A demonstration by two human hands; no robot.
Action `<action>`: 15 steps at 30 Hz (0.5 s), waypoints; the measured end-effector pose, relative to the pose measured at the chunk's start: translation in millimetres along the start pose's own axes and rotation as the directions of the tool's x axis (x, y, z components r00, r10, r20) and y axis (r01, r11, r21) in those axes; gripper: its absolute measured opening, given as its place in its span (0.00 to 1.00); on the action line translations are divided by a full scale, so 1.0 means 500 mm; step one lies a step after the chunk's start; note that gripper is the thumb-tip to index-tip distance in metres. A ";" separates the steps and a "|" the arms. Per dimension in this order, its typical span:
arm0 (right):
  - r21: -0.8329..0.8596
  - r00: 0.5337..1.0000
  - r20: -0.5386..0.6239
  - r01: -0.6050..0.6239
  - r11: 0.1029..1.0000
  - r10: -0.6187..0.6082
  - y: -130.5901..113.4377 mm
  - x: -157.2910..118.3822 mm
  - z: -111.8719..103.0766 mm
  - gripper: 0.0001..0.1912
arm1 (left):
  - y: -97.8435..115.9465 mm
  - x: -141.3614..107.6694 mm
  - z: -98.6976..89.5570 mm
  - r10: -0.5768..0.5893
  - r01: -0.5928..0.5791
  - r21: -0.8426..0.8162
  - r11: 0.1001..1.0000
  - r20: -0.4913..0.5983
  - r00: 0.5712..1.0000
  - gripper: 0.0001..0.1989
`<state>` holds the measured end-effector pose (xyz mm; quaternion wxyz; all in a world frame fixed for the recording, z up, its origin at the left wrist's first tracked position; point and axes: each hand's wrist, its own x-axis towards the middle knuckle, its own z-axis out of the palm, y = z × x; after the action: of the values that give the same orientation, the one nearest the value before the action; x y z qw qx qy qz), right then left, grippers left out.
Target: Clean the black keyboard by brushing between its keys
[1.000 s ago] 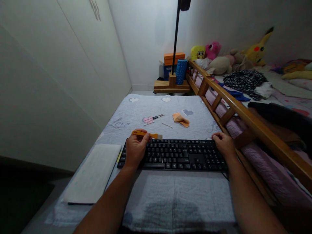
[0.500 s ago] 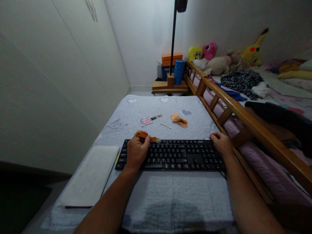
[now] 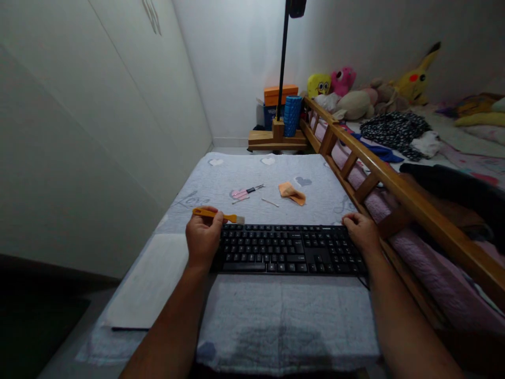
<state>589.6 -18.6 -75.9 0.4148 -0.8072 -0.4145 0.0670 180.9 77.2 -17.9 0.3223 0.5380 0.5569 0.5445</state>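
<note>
A black keyboard lies flat on the quilted cloth in front of me. My left hand is closed around the orange handle of a small brush, over the keyboard's left end. The pale bristles point right, at the keyboard's back edge; whether they touch it I cannot tell. My right hand grips the keyboard's back right corner, its fingers closed. Behind the keyboard lie an orange cloth, a cotton swab and a thin tool with a black grip, beside another thin stick.
A white pad lies left of the keyboard, partly behind my left arm. Along the right runs a wooden bed rail, with clothes and plush toys beyond it. A black pole on a wooden base stands past the far edge. White cabinet doors flank the left.
My left hand has moved left with the brush, from over the keys toward the keyboard's left end. My right hand stays at the right corner. The view has shifted slightly.
</note>
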 end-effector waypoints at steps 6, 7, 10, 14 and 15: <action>-0.011 1.000 0.000 0.009 1.000 -0.009 -0.004 -0.002 -0.001 0.14 | 0.005 -0.023 0.035 -0.025 0.053 -0.135 0.989 0.201 0.979 0.15; -0.013 1.000 0.001 0.009 1.000 -0.009 -0.005 -0.002 -0.002 0.14 | 0.004 -0.026 0.039 -0.026 0.058 -0.138 0.989 0.222 0.975 0.16; -0.013 1.000 0.005 0.009 1.000 -0.009 -0.006 -0.002 -0.002 0.14 | -0.002 -0.029 0.048 -0.023 0.061 -0.141 0.988 0.260 0.965 0.16; -0.015 1.000 0.001 0.002 1.000 -0.002 -0.004 -0.002 -0.002 0.15 | -0.007 -0.031 0.056 -0.028 0.068 -0.132 0.989 0.283 0.959 0.16; -0.015 1.000 0.004 -0.001 1.000 0.001 -0.004 -0.002 -0.002 0.15 | -0.007 -0.032 0.057 -0.035 0.077 -0.137 0.988 0.291 0.956 0.16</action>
<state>588.4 -19.2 -74.2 0.4078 -0.8105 -0.4154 0.0659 210.5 69.8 -30.4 0.4537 0.5702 0.4778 0.4907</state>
